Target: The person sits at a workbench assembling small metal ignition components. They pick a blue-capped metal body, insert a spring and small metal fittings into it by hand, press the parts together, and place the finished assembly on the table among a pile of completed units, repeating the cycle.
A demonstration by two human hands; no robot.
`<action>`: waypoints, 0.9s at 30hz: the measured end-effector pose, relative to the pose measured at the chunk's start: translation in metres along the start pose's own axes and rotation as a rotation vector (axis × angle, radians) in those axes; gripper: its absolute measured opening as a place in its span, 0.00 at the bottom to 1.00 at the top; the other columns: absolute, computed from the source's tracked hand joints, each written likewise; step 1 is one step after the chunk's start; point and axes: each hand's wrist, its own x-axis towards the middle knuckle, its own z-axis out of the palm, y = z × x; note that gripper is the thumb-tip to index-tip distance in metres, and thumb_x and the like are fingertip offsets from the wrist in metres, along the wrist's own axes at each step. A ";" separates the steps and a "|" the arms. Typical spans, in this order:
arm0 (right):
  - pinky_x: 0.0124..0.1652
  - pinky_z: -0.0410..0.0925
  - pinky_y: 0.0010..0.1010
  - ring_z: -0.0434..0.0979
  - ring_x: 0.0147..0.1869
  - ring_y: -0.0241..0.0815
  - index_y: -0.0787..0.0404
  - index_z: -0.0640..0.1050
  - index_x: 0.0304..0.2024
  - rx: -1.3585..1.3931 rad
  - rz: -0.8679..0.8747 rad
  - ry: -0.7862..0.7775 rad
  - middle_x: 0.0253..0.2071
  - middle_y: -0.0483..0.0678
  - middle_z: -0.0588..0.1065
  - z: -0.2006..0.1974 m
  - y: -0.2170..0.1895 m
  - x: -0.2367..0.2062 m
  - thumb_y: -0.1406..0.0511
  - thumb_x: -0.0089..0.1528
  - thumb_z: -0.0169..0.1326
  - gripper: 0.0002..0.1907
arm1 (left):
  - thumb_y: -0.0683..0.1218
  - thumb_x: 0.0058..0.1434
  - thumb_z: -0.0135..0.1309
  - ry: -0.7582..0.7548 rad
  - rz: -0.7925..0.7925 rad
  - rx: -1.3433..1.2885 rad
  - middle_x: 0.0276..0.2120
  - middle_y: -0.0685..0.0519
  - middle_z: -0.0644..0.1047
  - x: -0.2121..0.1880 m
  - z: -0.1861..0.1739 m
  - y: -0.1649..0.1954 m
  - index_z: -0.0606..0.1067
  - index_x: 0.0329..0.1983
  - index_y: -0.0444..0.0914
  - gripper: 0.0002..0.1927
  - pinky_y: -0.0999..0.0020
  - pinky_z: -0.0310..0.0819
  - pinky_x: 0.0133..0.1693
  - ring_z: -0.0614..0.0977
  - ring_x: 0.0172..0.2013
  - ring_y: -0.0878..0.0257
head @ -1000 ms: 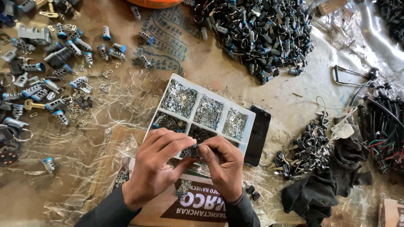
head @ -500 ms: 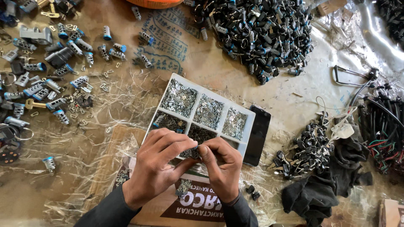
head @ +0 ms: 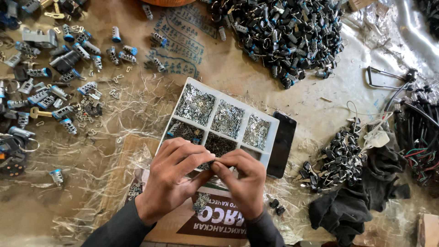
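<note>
Head view: the left hand [head: 171, 176] and right hand [head: 244, 180] meet fingertip to fingertip over the near edge of a white compartment tray [head: 273, 126], pinched together on a tiny metal part [head: 214, 161] mostly hidden between them. Since a second ago almost nothing has shifted: the hands stay in the same spot and the same pinch, so the fiddly work on that part looks ongoing, not finished. The tray's compartments hold small silvery and dark bits. A black phone [head: 282, 144] lies touching its right side. Under the wrists sits a printed cardboard box [head: 219, 219]. Farther off: a heap of dark lock cylinders [head: 286, 34], scattered blue-capped cylinders [head: 59, 91] at left, black cloth [head: 347, 210] at right.
</note>
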 end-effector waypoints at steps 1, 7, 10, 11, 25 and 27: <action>0.30 0.68 0.23 0.75 0.30 0.33 0.68 0.83 0.34 0.067 0.090 -0.047 0.31 0.48 0.79 -0.005 0.001 0.002 0.71 0.60 0.63 0.04 | 0.43 0.49 0.70 -0.006 0.010 -0.003 0.44 0.53 0.79 0.000 0.000 0.000 0.78 0.47 0.40 0.21 0.58 0.72 0.51 0.79 0.46 0.53; 0.33 0.70 0.24 0.77 0.33 0.33 0.65 0.84 0.33 -0.170 -0.060 0.040 0.32 0.46 0.80 -0.013 -0.001 0.000 0.70 0.63 0.60 0.04 | 0.43 0.48 0.71 0.011 -0.036 -0.026 0.45 0.53 0.80 0.000 0.001 0.001 0.79 0.47 0.41 0.22 0.59 0.72 0.50 0.79 0.46 0.53; 0.37 0.71 0.25 0.79 0.37 0.36 0.68 0.83 0.37 -0.149 -0.048 -0.020 0.35 0.48 0.80 -0.009 -0.011 -0.005 0.71 0.63 0.60 0.04 | 0.43 0.49 0.70 0.007 -0.044 -0.031 0.46 0.54 0.80 0.000 0.002 -0.001 0.79 0.47 0.41 0.22 0.59 0.73 0.50 0.79 0.46 0.54; 0.37 0.72 0.25 0.80 0.37 0.36 0.67 0.83 0.37 -0.167 -0.052 -0.022 0.35 0.48 0.80 -0.008 -0.014 -0.005 0.71 0.62 0.60 0.04 | 0.43 0.49 0.70 0.006 -0.043 -0.029 0.46 0.54 0.80 -0.001 0.002 -0.001 0.79 0.48 0.41 0.22 0.59 0.73 0.50 0.79 0.46 0.54; 0.33 0.71 0.24 0.81 0.33 0.32 0.66 0.85 0.33 -0.218 0.013 -0.016 0.30 0.46 0.81 -0.008 -0.016 -0.001 0.71 0.56 0.65 0.03 | 0.39 0.50 0.68 -0.035 0.017 -0.015 0.47 0.54 0.80 0.000 0.000 -0.001 0.80 0.49 0.41 0.21 0.58 0.74 0.51 0.79 0.47 0.54; 0.31 0.71 0.24 0.79 0.31 0.32 0.66 0.85 0.33 -0.108 0.086 -0.044 0.30 0.46 0.81 -0.010 -0.010 0.000 0.72 0.57 0.65 0.03 | 0.40 0.51 0.68 -0.032 0.025 -0.018 0.47 0.54 0.80 0.000 0.000 -0.001 0.80 0.49 0.41 0.21 0.58 0.74 0.51 0.79 0.46 0.54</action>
